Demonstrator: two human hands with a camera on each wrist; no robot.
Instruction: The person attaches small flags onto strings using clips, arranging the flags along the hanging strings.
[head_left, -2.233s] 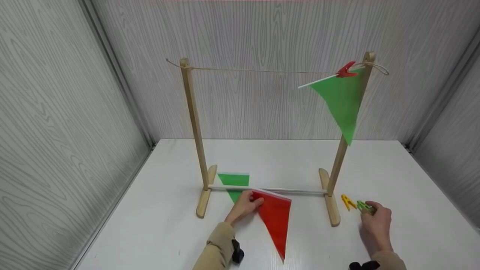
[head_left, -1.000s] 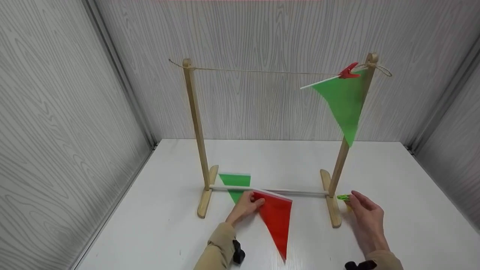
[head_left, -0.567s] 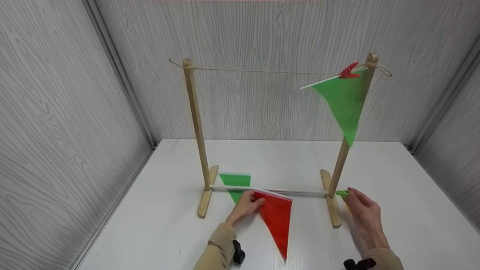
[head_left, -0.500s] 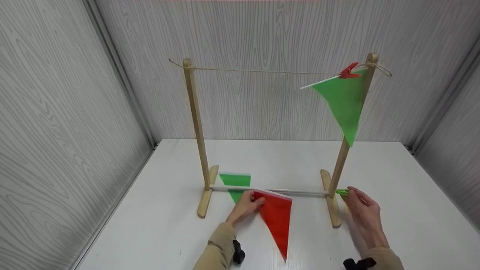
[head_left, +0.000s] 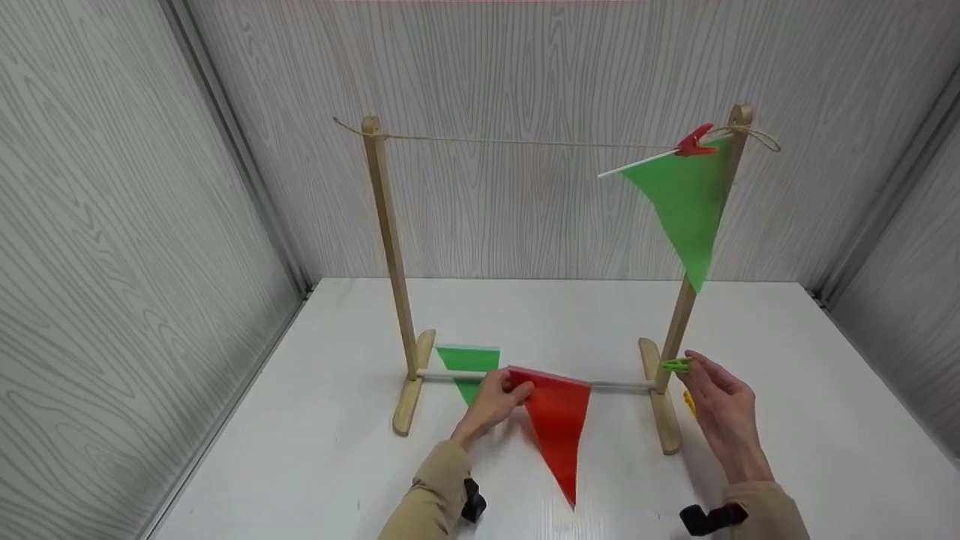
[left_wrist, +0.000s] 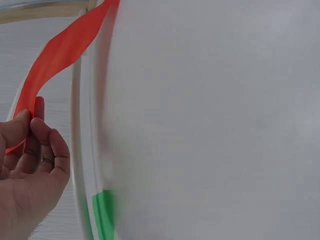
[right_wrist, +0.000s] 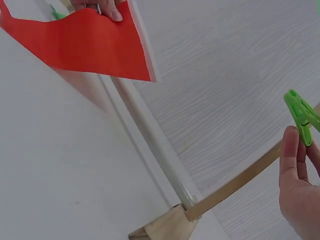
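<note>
In the head view my left hand (head_left: 491, 403) pinches a red triangular pennant (head_left: 559, 416) near the left end of its white-edged top, and the pennant's tip hangs down toward the table. My right hand (head_left: 724, 412) holds a green clothespin (head_left: 676, 365) between thumb and fingers, beside the right post's foot. The right wrist view shows that clothespin (right_wrist: 301, 116) at the fingertips. A green pennant (head_left: 679, 199) hangs slanted from the twine (head_left: 525, 141), held by a red clothespin (head_left: 695, 142) near the right post.
A wooden stand has a left post (head_left: 390, 240), a right post (head_left: 679, 322) and a low white crossbar (head_left: 622, 386). Another green pennant (head_left: 469, 360) lies on the table under the crossbar. A yellow clothespin (head_left: 689, 403) is partly hidden behind my right hand. Grey wood-patterned panels surround the table.
My right hand has picked up the green clothespin and moved it up and left, toward the right post. My left hand has lifted the red pennant slightly and shifted it a little right.
</note>
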